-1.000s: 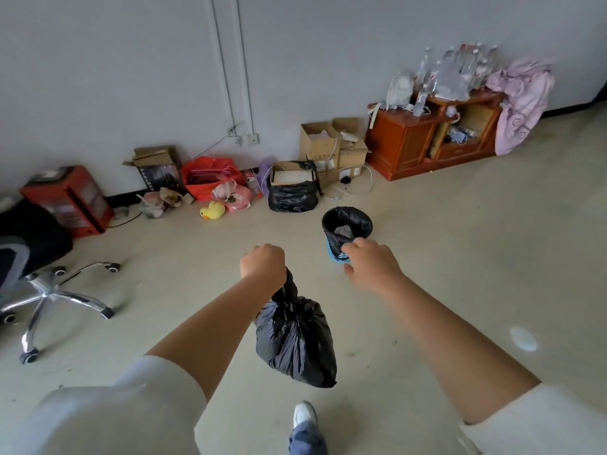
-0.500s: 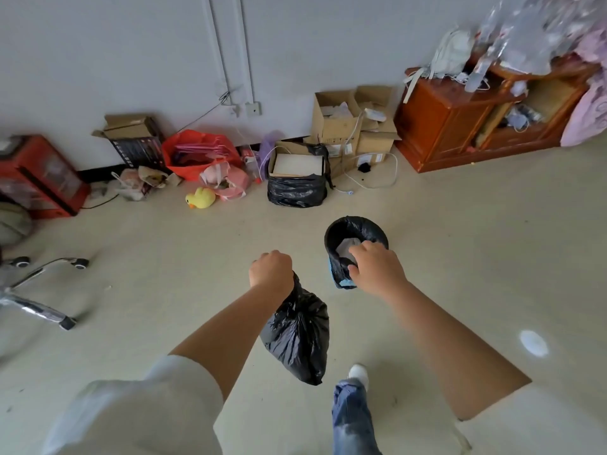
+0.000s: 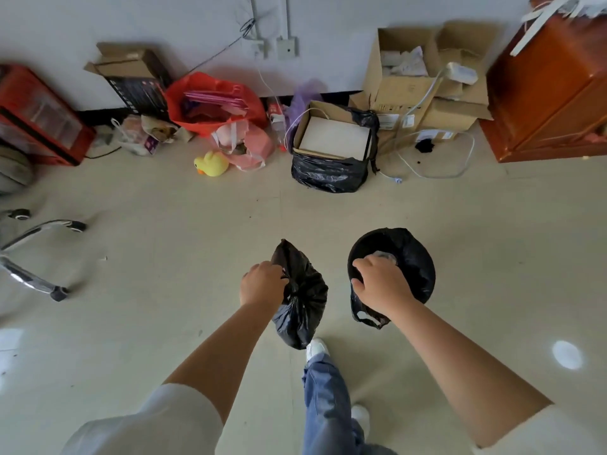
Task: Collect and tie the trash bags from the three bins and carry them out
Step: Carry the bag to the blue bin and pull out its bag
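Below centre of the frame, the left hand (image 3: 262, 284) is clenched around the gathered neck of a tied black trash bag (image 3: 300, 303), which hangs off the floor beside a white shoe (image 3: 316, 348). Just to its right, the right hand (image 3: 382, 287) reaches palm-down over the near rim of a small bin (image 3: 410, 261) lined with a black bag, fingers (image 3: 361, 269) curled onto the liner's edge; a loose handle loop of the liner (image 3: 366, 315) droops below the wrist. Whether the fingers have actually pinched the plastic I cannot tell. Both forearms stretch forward from white sleeves.

Bare floor (image 3: 164, 257) lies open on every side of the bin. Clutter lines the wall along the top: cardboard boxes (image 3: 407, 83), a red bag (image 3: 213, 100), a yellow duck toy (image 3: 212, 164), another black bag holding a box (image 3: 330, 172).

A wooden cabinet (image 3: 551, 93) is cut off at upper right, a chair base (image 3: 36, 254) at the left edge. The bin's contents are mostly hidden by the hand.
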